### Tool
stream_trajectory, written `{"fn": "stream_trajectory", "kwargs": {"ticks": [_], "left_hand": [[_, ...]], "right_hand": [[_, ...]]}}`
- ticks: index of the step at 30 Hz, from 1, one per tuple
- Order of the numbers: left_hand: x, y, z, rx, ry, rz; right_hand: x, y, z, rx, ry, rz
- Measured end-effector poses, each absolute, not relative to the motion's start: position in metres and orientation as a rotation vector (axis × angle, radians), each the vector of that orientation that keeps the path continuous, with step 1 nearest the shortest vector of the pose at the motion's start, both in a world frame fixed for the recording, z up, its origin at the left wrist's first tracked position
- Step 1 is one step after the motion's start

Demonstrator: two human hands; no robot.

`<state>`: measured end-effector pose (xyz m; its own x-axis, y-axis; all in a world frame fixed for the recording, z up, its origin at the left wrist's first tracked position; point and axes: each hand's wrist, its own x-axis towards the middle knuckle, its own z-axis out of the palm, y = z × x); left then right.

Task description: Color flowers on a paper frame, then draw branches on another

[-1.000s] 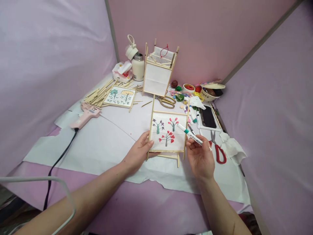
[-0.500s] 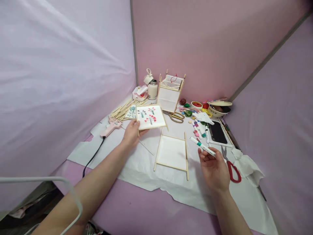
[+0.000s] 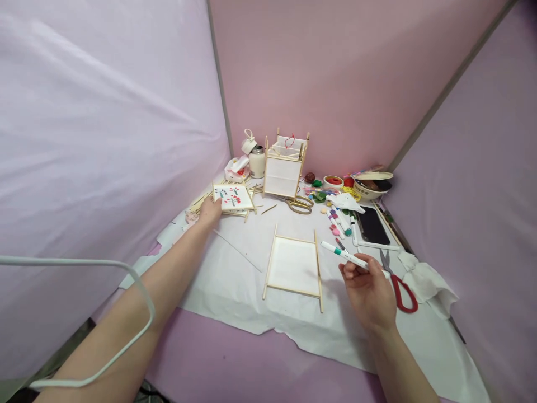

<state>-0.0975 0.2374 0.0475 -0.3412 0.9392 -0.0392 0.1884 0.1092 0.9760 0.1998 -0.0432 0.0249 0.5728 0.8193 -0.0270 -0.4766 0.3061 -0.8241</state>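
My left hand [image 3: 211, 211] grips the left edge of a wood-framed panel [image 3: 241, 195] painted with red and green-stemmed flowers. That panel lies over another framed panel at the back left, which it mostly covers. In my right hand [image 3: 369, 291] is a white marker [image 3: 344, 254] with a green band, held between thumb and fingers above the table. A blank white panel in a stick frame [image 3: 293, 264] lies flat on the table between my hands. Red-handled scissors [image 3: 403, 291] lie just right of my right hand, partly hidden by it.
Behind stands a stick-framed lantern-like box [image 3: 283, 173] beside a cream jar [image 3: 257, 162]. Brass-handled scissors [image 3: 301, 206] lie before it. Several markers [image 3: 335, 224], a black phone [image 3: 375, 225], a lidded bowl [image 3: 371, 187] and crumpled tissue [image 3: 432, 285] are on the right. A pale cable [image 3: 142, 285] crosses the lower left.
My left hand has carried the flower panel left and down onto the other panel at the back left. The right hand still holds the marker, nearly unmoved. The view has shifted slightly.
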Motion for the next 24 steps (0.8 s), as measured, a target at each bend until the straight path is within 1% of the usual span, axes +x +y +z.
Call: {"fn": "stream_trajectory", "kwargs": {"ticks": [3, 6, 8, 10, 15, 17, 18, 19, 21, 24], "left_hand": [[-0.101, 0.234, 0.05, 1.318, 1.795, 1.245], [-0.094, 0.222, 0.053, 1.526, 1.832, 1.251], [-0.08, 0.204, 0.053, 1.695, 1.771, 1.251], [-0.061, 0.175, 0.053, 1.898, 1.614, 1.193], [-0.007, 0.084, 0.049, 2.348, 1.024, 0.903], [0.009, 0.058, 0.048, 2.611, 0.73, 0.624], [0.016, 0.05, 0.048, 2.649, 0.672, 0.47], [0.022, 0.046, 0.047, 2.659, 0.654, 0.329], [0.033, 0.048, 0.044, 2.629, 0.703, 0.207], [0.049, 0.073, 0.037, 2.567, 0.916, 0.225]], "right_hand": [[0.201, -0.044, 0.025, -0.914, -0.442, 0.877], [0.204, -0.043, 0.023, -0.918, -0.419, 0.833], [0.205, -0.042, 0.023, -0.927, -0.409, 0.809], [0.205, -0.042, 0.022, -0.954, -0.436, 0.81], [0.194, -0.044, 0.015, -1.102, -0.695, 0.923], [0.189, -0.045, 0.01, -1.151, -0.791, 0.945], [0.187, -0.045, 0.009, -1.163, -0.828, 0.951], [0.185, -0.046, 0.008, -1.169, -0.853, 0.956], [0.185, -0.045, 0.008, -1.17, -0.843, 0.941], [0.189, -0.043, 0.013, -1.2, -0.695, 0.845]]}}
